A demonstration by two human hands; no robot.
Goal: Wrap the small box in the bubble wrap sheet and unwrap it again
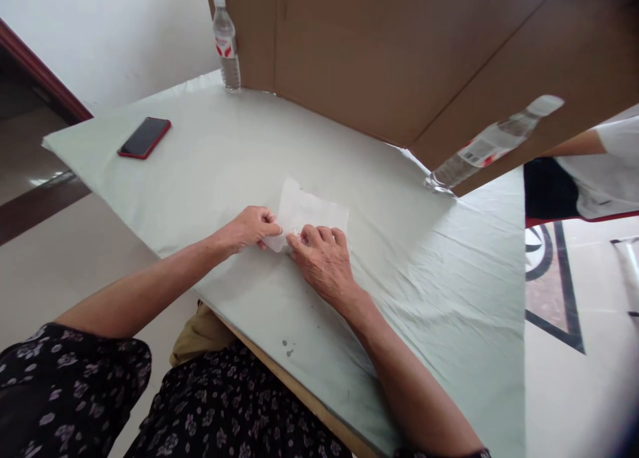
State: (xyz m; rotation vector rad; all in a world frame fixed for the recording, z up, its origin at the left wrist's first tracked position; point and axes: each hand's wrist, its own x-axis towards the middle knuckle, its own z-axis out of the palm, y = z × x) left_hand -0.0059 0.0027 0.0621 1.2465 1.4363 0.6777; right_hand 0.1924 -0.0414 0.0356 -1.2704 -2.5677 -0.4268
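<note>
A thin white sheet, like tissue paper (314,208), lies on the table in front of me. My left hand (252,229) pinches its near left corner between thumb and fingers. Over the sheet's near edge rests my right hand (323,258), its fingers bent and drawn together. A small whitish crumpled bit (296,231) shows by the right thumb and index fingertip; whether it is part of the sheet or a separate thing I cannot make out. The right palm and the sheet's near right part are hidden under that hand.
A pale green cloth covers the table (239,145). A red-edged phone (144,138) lies at the left. Brown cardboard (344,52) stands along the back, with a water bottle (227,45) and another bottle (492,145) before it. A person's white sleeve (619,145) appears at right.
</note>
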